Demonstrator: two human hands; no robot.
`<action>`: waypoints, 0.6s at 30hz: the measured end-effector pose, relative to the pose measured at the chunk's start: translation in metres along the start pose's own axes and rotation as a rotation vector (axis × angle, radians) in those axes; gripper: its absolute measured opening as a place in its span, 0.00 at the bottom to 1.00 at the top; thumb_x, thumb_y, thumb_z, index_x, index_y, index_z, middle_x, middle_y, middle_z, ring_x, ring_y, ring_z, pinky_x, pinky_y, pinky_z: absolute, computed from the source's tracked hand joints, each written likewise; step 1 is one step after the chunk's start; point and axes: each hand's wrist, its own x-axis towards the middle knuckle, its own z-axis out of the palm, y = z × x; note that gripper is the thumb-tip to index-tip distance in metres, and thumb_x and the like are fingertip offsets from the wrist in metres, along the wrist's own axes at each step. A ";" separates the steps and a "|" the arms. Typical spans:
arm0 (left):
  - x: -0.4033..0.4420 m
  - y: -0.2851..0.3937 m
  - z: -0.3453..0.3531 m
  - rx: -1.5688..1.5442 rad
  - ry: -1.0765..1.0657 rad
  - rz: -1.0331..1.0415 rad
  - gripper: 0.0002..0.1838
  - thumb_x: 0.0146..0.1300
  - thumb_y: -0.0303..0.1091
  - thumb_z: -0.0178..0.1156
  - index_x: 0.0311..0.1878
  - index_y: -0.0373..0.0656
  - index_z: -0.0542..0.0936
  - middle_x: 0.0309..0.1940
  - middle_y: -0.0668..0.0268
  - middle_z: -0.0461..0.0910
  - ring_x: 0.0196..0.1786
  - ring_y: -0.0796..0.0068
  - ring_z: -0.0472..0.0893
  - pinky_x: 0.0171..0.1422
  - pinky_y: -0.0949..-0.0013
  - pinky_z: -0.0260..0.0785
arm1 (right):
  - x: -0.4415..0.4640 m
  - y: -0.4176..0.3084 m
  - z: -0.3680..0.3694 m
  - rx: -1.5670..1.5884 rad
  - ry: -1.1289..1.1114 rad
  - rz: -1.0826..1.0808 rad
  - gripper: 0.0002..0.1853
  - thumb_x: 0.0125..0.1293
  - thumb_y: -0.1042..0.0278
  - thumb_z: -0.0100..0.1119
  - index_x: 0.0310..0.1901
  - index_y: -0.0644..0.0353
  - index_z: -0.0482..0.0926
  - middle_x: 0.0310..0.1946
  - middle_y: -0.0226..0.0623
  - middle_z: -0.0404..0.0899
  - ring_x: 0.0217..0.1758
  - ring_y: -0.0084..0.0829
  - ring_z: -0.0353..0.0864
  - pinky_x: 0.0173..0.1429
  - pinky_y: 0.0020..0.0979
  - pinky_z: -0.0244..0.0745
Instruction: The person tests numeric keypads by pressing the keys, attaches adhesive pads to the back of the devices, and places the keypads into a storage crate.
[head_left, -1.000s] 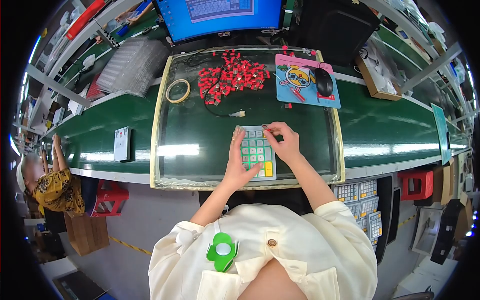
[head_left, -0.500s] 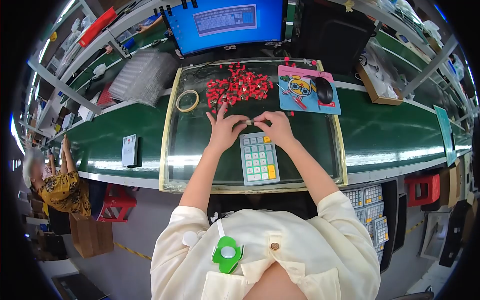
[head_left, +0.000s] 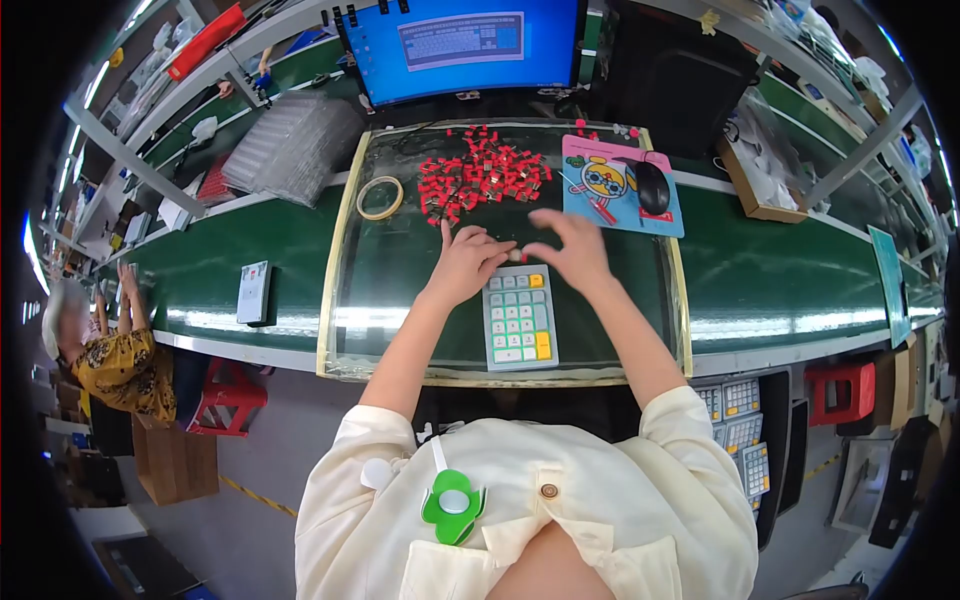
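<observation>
A grey numeric keypad (head_left: 519, 318) with white, grey and yellow keys lies in front of me on the glass-like mat. Just beyond its top edge, my left hand (head_left: 470, 262) is closed, fingertips pinched at a tiny pale and red part (head_left: 516, 256) too small to name surely. My right hand (head_left: 578, 256) is beside it, slightly blurred, thumb and forefinger spread apart, the thumb close to that part. Farther back is a heap of small red pieces with metal ends (head_left: 485, 175), which look like USB plugs.
A tape roll (head_left: 380, 198) lies left of the heap. On the right, a black mouse (head_left: 653, 188) rests on a colourful mouse pad (head_left: 605, 160). A monitor (head_left: 460, 50) stands behind. More keypads (head_left: 742, 400) fill a bin at lower right. Another person (head_left: 115, 365) sits at far left.
Both hands were pinching a tiny part together. My right hand has since let go and spread its fingers, rising slightly away. My left hand stays near the keypad's top edge.
</observation>
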 end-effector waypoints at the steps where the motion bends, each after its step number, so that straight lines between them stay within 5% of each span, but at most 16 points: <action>1: -0.002 0.000 -0.002 -0.011 0.027 0.007 0.15 0.63 0.38 0.56 0.52 0.53 0.79 0.47 0.69 0.79 0.63 0.62 0.67 0.69 0.30 0.34 | 0.008 0.011 -0.008 -0.099 0.120 -0.089 0.22 0.50 0.53 0.67 0.45 0.51 0.77 0.41 0.33 0.81 0.45 0.38 0.77 0.51 0.38 0.68; 2: -0.010 0.002 -0.005 -0.028 -0.021 -0.073 0.21 0.64 0.43 0.55 0.60 0.53 0.74 0.57 0.65 0.73 0.67 0.56 0.62 0.71 0.33 0.35 | 0.009 0.019 -0.019 -0.319 0.230 -0.076 0.20 0.52 0.54 0.66 0.46 0.51 0.77 0.44 0.35 0.79 0.52 0.39 0.74 0.55 0.43 0.64; 6: -0.062 0.018 -0.005 -0.201 0.006 -0.180 0.34 0.58 0.51 0.60 0.67 0.51 0.65 0.67 0.60 0.61 0.71 0.51 0.56 0.72 0.37 0.33 | 0.007 0.090 -0.044 -0.619 0.391 0.204 0.22 0.58 0.56 0.61 0.55 0.46 0.72 0.66 0.40 0.61 0.66 0.49 0.58 0.64 0.53 0.55; 10: -0.097 0.042 -0.005 -0.152 -0.154 -0.207 0.62 0.39 0.67 0.66 0.72 0.41 0.51 0.72 0.52 0.50 0.75 0.51 0.47 0.72 0.37 0.24 | -0.003 0.124 -0.038 -0.706 0.362 0.367 0.26 0.60 0.51 0.58 0.60 0.41 0.68 0.66 0.44 0.59 0.64 0.53 0.61 0.60 0.52 0.61; 18: -0.097 0.052 -0.002 0.106 -0.228 -0.158 0.65 0.35 0.70 0.66 0.72 0.42 0.50 0.73 0.55 0.48 0.75 0.54 0.46 0.71 0.35 0.21 | -0.003 0.126 -0.033 -0.838 0.311 0.437 0.28 0.60 0.46 0.57 0.61 0.40 0.67 0.64 0.47 0.62 0.57 0.51 0.68 0.56 0.49 0.64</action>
